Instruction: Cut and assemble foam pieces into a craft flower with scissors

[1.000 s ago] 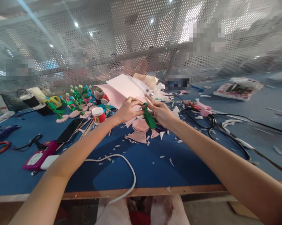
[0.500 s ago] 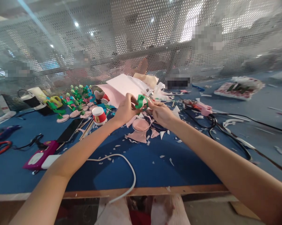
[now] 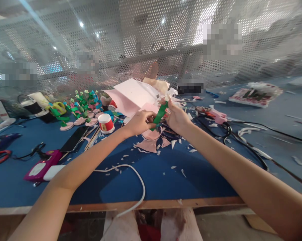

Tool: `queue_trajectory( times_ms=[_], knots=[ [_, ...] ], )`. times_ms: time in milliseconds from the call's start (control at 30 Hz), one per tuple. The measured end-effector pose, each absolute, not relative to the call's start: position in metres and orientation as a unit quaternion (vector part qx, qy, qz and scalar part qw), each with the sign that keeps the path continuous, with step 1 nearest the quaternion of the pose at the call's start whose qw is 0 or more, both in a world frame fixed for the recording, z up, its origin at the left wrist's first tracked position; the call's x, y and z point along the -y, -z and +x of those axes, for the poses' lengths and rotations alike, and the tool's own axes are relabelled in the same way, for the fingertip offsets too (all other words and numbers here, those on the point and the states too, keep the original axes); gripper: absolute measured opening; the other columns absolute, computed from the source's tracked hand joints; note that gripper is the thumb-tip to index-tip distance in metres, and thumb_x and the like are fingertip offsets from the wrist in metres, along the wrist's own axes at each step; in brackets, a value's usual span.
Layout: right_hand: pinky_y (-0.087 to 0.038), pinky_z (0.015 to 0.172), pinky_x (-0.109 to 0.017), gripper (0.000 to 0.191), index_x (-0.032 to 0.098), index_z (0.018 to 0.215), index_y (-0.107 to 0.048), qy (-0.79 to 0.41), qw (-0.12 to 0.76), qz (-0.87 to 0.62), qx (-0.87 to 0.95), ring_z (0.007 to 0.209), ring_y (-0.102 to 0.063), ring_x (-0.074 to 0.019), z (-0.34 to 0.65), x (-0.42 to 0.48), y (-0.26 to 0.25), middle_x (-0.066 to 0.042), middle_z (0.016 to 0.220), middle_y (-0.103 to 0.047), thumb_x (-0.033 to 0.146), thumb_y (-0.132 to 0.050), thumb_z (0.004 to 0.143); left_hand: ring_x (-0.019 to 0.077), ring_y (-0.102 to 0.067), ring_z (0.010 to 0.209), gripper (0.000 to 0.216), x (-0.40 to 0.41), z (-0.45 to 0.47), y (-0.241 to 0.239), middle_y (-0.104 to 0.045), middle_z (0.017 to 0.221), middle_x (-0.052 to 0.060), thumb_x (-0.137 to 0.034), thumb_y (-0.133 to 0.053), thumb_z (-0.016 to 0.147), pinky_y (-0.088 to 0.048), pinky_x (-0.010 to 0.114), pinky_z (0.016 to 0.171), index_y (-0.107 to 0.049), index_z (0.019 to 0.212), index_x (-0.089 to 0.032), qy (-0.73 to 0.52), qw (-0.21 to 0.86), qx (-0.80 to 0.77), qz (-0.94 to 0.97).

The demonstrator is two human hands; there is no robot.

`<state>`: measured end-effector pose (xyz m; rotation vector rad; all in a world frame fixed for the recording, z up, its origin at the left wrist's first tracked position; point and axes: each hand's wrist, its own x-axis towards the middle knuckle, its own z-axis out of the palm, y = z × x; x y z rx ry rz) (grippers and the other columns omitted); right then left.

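Note:
Between both hands stretches a green paper strip (image 3: 160, 114), tilted with its upper end to the right. My left hand (image 3: 139, 123) pinches the lower end, and my right hand (image 3: 178, 116) grips the upper end between thumb and fingers. Just beneath them lies a pink paper disc (image 3: 151, 134) on the blue table, partly covered by my left fingers. Pink paper scraps (image 3: 148, 146) and small white bits surround it. Behind my hands rests a stack of white and pink paper sheets (image 3: 131, 95).
Left of my arm stand a red-and-white paper cup (image 3: 106, 124), a black phone (image 3: 75, 139) and a purple power strip (image 3: 43, 167). Several green paper plants on pink discs (image 3: 66, 126) stand farther back. A white cable (image 3: 142, 182) crosses the table edge. Rightward lies a pink glue gun (image 3: 218, 115).
The green strip was curled between my fingers and is now drawn out straighter. My right hand has moved slightly up and right, my left hand slightly down.

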<state>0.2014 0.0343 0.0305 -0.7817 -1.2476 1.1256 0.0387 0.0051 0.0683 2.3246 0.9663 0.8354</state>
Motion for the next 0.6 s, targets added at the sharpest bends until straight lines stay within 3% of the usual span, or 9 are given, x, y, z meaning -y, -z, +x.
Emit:
queue_trajectory(
  times_ms=[167, 400, 467, 600],
  knots=[
    [-0.049, 0.069, -0.035, 0.038, 0.025, 0.087, -0.066, -0.489, 0.646, -0.344, 0.474, 0.085, -0.061, -0.0199, 0.197, -0.031, -0.034, -0.001, 0.096, -0.067, 0.056, -0.058, 0.067, 0.0098, -0.050, 0.060, 0.005, -0.004, 0.041, -0.070, -0.056, 0.063, 0.000, -0.017, -0.060, 0.066, -0.039, 0.023, 0.062, -0.058, 0.068, -0.013, -0.266, 0.314, -0.359, 0.838],
    [-0.049, 0.071, -0.033, 0.033, 0.023, 0.076, -0.068, -0.459, 0.667, -0.378, 0.449, 0.093, -0.059, -0.0200, 0.190, -0.030, -0.027, -0.002, 0.100, -0.066, 0.053, -0.064, 0.061, 0.0068, -0.041, 0.053, 0.015, 0.006, 0.044, -0.078, -0.046, 0.053, -0.004, -0.018, -0.060, 0.066, -0.034, 0.022, 0.055, -0.050, 0.055, -0.013, -0.208, 0.404, -0.330, 0.828],
    [-0.048, 0.077, -0.036, 0.032, 0.022, 0.075, -0.069, -0.403, 0.652, -0.393, 0.508, 0.099, -0.057, -0.0218, 0.192, -0.029, -0.025, -0.003, 0.104, -0.065, 0.052, -0.063, 0.064, 0.0064, -0.039, 0.051, 0.018, 0.007, 0.043, -0.079, -0.043, 0.051, -0.005, -0.017, -0.060, 0.066, -0.032, 0.023, 0.055, -0.049, 0.052, -0.014, -0.206, 0.411, -0.336, 0.822],
    [-0.032, 0.096, -0.048, 0.025, 0.022, 0.065, -0.069, -0.134, 0.601, -0.426, 0.662, 0.108, -0.049, -0.0252, 0.200, -0.029, -0.024, -0.005, 0.111, -0.061, 0.047, -0.063, 0.068, 0.0068, -0.044, 0.055, 0.013, 0.003, 0.037, -0.084, -0.047, 0.054, -0.003, -0.012, -0.057, 0.067, -0.036, 0.024, 0.061, -0.054, 0.055, -0.013, -0.217, 0.478, -0.341, 0.780]
  ],
)
